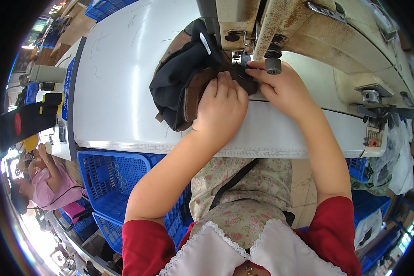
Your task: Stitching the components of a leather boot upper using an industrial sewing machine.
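Observation:
A black and brown fabric piece (172,87), bunched and shaped like a cap, lies on the white sewing table with a small white label on its black cloth. My left hand (223,103) is closed on its brown edge, fingers close together and pressed down; the thumb is hidden. At the presser foot (239,58) of the sewing machine (345,50), my right hand (284,85) pinches the dark edge of the same piece between index finger and thumb. Part of the brown cloth runs under the foot, where the needle cannot be made out.
The machine's arm hangs over my right hand, with a grey round knob (273,65) close to the knuckles. Blue plastic baskets (110,177) stand below the table's left edge. Farther left, a person in pink (50,188) sits by another machine. Loose threads lie on the tabletop (110,92).

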### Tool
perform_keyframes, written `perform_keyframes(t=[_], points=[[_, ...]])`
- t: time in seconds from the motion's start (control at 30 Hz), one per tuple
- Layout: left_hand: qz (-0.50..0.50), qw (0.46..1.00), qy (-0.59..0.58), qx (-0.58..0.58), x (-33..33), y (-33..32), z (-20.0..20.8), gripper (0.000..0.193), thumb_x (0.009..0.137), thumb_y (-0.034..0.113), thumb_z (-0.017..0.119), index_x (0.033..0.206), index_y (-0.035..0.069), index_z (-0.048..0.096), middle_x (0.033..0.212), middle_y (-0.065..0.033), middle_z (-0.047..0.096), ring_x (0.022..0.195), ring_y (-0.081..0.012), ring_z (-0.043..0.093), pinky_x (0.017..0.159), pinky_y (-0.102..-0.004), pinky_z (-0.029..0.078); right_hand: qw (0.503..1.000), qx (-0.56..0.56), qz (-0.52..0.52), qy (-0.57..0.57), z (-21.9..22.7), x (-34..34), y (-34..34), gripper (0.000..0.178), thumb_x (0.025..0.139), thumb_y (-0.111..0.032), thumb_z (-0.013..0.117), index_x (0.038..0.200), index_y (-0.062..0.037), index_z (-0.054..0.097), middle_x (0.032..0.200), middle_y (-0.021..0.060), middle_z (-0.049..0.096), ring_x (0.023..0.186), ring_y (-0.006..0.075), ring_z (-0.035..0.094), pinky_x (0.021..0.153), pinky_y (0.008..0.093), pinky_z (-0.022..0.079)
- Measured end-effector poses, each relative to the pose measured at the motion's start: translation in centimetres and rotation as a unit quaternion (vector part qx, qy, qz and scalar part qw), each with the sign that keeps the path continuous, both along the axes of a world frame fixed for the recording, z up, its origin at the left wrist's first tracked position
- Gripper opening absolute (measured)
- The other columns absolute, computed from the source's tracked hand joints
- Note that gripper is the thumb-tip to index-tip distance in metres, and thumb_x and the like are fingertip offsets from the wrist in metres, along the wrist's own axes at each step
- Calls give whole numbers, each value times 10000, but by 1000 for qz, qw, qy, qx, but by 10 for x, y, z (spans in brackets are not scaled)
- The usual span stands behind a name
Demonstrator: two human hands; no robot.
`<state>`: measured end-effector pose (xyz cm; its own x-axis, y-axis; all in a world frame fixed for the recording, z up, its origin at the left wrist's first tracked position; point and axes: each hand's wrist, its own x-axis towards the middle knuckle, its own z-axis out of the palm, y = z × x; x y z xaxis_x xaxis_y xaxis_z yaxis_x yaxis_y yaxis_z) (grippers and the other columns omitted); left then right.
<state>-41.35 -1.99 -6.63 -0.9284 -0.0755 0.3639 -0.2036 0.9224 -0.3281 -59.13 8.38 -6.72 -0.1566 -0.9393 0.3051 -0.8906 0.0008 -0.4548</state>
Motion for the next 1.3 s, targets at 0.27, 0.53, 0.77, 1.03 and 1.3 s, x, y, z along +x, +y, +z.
perform_keyframes(t=[0.27,0.53,0.77,1.03,1.3], points=[[-52,998,17,-15,-3,-6,-7,283,747,142,587,967,-29,638,1075,-220,695,1046,-296,661,898,-359,518,1000,-2,10,19,-6,-2,1,449,740,20,556,1148,-101,701,1247,110,648,1112,334,601,971,432,470],[-80,997,19,9,-5,-13,-3,280,722,135,603,943,-34,635,1043,-219,700,1045,-293,657,876,-354,523,999,-48,-3,26,-10,0,0,323,732,9,621,1030,-66,719,1046,112,670,1007,331,615,886,441,494],[-88,996,-2,16,-11,-22,0,291,711,135,608,944,-37,630,1057,-207,699,1037,-289,651,874,-354,515,999,-29,-17,27,-6,-2,-5,406,756,32,599,1125,-109,695,1166,88,657,1058,327,613,908,422,493],[-82,995,-33,57,-14,-32,9,301,730,119,600,984,-38,641,1105,-186,689,1070,-279,634,899,-352,505,999,8,-46,18,-4,-4,-9,402,816,17,562,1161,-136,700,1263,59,655,1041,290,663,870,359,521],[-68,995,-58,36,-11,-36,9,354,732,110,610,1043,-46,672,1115,-171,686,1090,-273,627,929,-354,497,1000,8,-10,16,-3,-12,-9,430,813,11,561,1176,-175,697,1279,29,649,937,272,669,807,348,522]])
